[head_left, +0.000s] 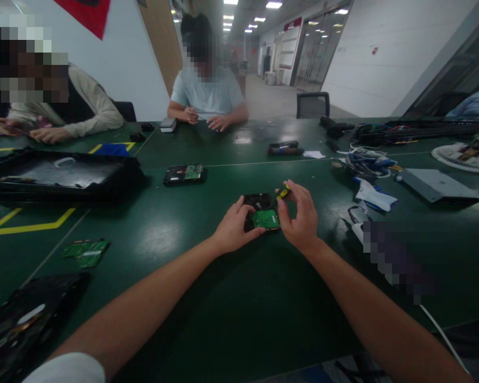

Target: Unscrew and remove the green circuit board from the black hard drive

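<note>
A black hard drive point(257, 201) with a green circuit board point(265, 218) lies on the dark green table, in front of me. My left hand point(238, 226) grips its left side, thumb along the near edge and fingers at the far left corner. In my right hand point(299, 215) is a small yellow and black screwdriver point(283, 192), pinched between thumb and fingers over the drive's right edge. The screwdriver's tip is too small to make out. A second hard drive point(184, 174) rests farther off to the left, touched by no hand.
Black trays point(64, 173) and loose green boards point(88, 252) are at left, a black panel point(32, 319) at near left. Cables point(367, 161), a metal box point(439, 183) and a white-blue packet point(375, 195) lie right. Two people sit across the table.
</note>
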Motion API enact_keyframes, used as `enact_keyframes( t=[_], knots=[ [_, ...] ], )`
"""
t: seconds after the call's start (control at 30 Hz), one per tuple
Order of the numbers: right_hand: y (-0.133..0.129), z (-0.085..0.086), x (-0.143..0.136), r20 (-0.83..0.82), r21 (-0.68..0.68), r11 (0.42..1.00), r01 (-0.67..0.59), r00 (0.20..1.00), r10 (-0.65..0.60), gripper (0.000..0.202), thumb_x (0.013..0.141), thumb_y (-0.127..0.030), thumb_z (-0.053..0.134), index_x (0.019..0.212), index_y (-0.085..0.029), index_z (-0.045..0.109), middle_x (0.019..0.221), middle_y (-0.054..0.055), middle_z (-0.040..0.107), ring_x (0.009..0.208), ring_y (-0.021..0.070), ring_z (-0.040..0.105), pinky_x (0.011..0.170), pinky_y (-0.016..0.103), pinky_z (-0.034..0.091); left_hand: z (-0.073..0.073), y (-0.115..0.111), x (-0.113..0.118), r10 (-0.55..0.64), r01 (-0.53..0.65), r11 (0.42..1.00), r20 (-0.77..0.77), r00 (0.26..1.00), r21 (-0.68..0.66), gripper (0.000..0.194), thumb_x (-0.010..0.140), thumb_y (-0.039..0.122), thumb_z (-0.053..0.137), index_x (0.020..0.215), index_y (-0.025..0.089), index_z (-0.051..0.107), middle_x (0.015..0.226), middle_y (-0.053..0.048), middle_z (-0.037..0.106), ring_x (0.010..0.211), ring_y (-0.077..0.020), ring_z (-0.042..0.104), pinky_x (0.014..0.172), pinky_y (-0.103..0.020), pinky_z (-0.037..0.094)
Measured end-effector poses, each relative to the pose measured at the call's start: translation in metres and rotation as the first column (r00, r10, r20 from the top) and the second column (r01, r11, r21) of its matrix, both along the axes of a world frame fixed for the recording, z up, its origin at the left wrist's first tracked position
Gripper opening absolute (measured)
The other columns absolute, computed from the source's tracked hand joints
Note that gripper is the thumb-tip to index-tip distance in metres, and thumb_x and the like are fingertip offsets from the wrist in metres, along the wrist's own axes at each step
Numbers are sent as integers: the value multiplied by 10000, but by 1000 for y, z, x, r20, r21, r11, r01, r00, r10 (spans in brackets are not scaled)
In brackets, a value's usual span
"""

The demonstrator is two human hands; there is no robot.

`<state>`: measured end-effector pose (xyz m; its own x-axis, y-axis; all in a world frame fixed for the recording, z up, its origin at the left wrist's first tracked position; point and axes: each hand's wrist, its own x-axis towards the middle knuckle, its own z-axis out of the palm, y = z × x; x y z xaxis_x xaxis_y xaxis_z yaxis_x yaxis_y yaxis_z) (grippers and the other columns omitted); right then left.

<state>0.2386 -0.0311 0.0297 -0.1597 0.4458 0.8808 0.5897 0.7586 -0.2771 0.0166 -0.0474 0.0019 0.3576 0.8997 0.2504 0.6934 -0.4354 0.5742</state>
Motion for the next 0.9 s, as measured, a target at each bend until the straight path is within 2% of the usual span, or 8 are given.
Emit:
enact_keyframes(
  t=[0.2,0.37,0.57,0.7,0.9],
  knots=[
    [-1,1,0,-12,15,999,36,999,-36,596,958,-228,646,1514,-292,440,1271,114,595,1094,257,629,815,436,658,0,0,0,0,0,1000,-11,1000,-1,607,855,578,737,1304,206,564,1663,-227,353,1608,-359,219,1235,-562,351],
    [-1,1,-1,3,-15,1000,-17,1000,17,606,984,-197,580,1553,-289,396,1356,130,577,1162,264,632,900,468,649,0,1,-1,-5,5,1000,-13,1000,-6,606,850,588,738,1293,211,570,1664,-222,354,1607,-365,221,1233,-565,352],
    [-2,2,-1,-4,5,1000,18,1000,-18,603,968,-231,637,1530,-310,432,1282,109,598,1122,260,622,836,439,657,0,1,-1,-1,1,1000,-7,1000,1,597,854,570,740,1300,215,562,1659,-218,365,1606,-364,224,1229,-573,355],
    [-2,2,0,14,-7,1000,-13,1000,14,626,989,-197,580,1571,-311,382,1367,122,579,1193,266,616,891,459,654,-1,1,-1,-3,3,1000,-6,1000,-4,595,857,581,733,1299,217,567,1669,-219,345,1607,-365,221,1228,-577,352],
    [-1,1,-1,-8,-1,1000,19,1000,-19,646,956,-233,660,1548,-319,417,1285,111,578,1056,245,633,799,428,666,-1,1,-1,-2,2,1000,6,1000,-8,602,849,569,749,1300,213,568,1664,-223,355,1608,-365,216,1231,-586,346]
  ],
)
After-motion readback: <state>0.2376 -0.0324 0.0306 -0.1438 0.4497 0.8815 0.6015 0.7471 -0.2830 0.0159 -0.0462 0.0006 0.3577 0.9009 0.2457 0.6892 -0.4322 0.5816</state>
